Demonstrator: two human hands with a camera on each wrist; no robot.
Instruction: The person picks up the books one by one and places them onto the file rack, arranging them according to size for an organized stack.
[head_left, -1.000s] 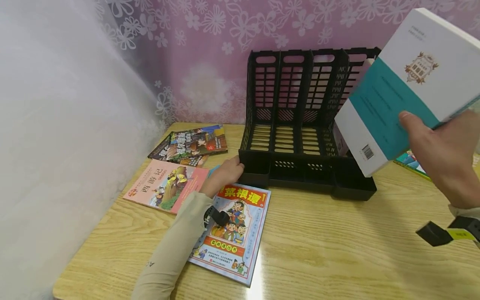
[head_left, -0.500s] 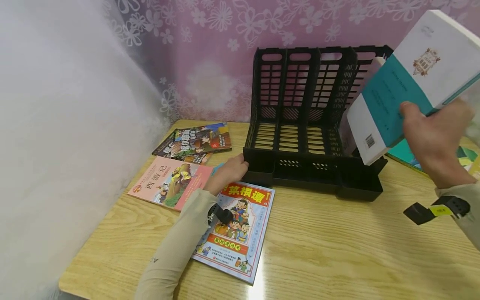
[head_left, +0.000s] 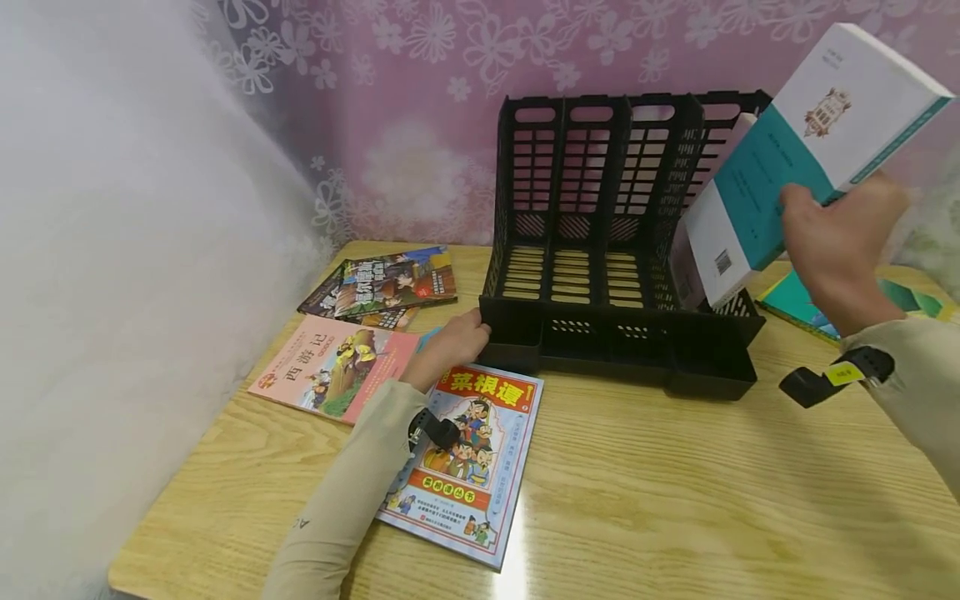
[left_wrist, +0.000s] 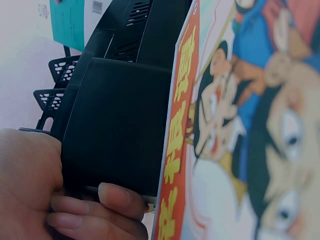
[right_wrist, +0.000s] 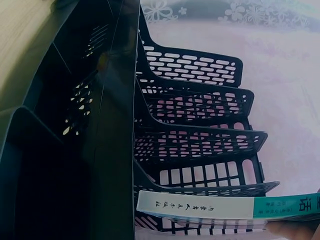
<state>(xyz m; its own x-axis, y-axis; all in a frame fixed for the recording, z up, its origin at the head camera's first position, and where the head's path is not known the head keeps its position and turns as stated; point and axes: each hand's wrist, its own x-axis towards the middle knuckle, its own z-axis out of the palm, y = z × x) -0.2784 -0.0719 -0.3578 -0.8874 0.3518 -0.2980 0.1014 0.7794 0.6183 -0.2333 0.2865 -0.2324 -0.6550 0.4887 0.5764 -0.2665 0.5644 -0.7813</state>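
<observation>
My right hand (head_left: 843, 237) grips a thick white-and-teal book (head_left: 761, 171), thumb across its back cover. The book leans to the right, its lower end inside the rightmost compartment of a black file rack (head_left: 600, 333). A pale book (head_left: 684, 271) stands in that same compartment, mostly hidden behind it. In the right wrist view the spine of the held book (right_wrist: 200, 204) lies alongside the end divider. My left hand (head_left: 453, 343) holds the rack's front left corner; the left wrist view shows its fingers (left_wrist: 120, 200) curled under the front tray.
A comic-style book (head_left: 480, 467) lies partly under my left forearm. Further left are a pink book (head_left: 337, 367) and a small pile of dark-covered books (head_left: 397, 283). A green book (head_left: 795, 304) lies right of the rack. A flowered curtain (head_left: 420, 100) hangs behind.
My right hand has brought the book left and lower, from in front of the rack into its rightmost compartment. The left hand keeps its hold on the rack's corner.
</observation>
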